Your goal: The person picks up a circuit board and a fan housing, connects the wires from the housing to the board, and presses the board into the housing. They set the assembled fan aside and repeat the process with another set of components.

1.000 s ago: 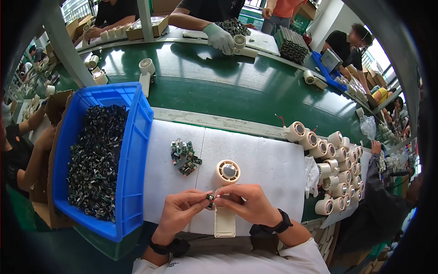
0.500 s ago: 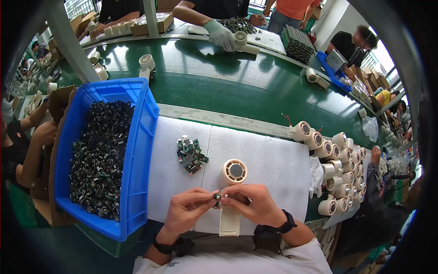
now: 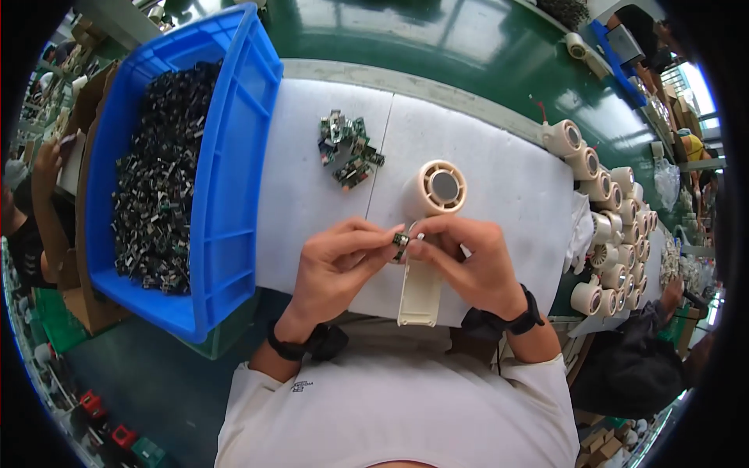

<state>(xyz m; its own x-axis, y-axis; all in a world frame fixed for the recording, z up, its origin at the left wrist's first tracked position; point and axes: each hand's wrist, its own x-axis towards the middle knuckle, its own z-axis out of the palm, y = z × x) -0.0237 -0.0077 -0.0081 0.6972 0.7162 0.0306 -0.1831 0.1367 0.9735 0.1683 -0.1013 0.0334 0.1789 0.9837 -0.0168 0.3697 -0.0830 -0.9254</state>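
A small green circuit board (image 3: 401, 240) is pinched between the thumb and fingertips of my left hand (image 3: 335, 264). Right beside it, the thumb and forefinger of my right hand (image 3: 477, 256) close on a small white connector (image 3: 420, 235), up against the board's edge. Under my hands lies a cream handheld fan body (image 3: 419, 295); its round head (image 3: 443, 187) points away from me, and my fingers cover the joint between head and handle. A small pile of similar circuit boards (image 3: 349, 148) rests on the white foam sheet, beyond my left hand.
To the left stands a deep blue bin (image 3: 225, 187) full of small circuit boards (image 3: 160, 187), with a cardboard box beside it. Several cream fan bodies (image 3: 616, 226) crowd the right side, next to a white cloth (image 3: 577, 230). A green conveyor (image 3: 437, 39) runs behind the foam sheet (image 3: 499, 179).
The view has tilted downward, so the table and bin sit higher in the picture. Both hands stay together over the fan, still holding the board and connector.
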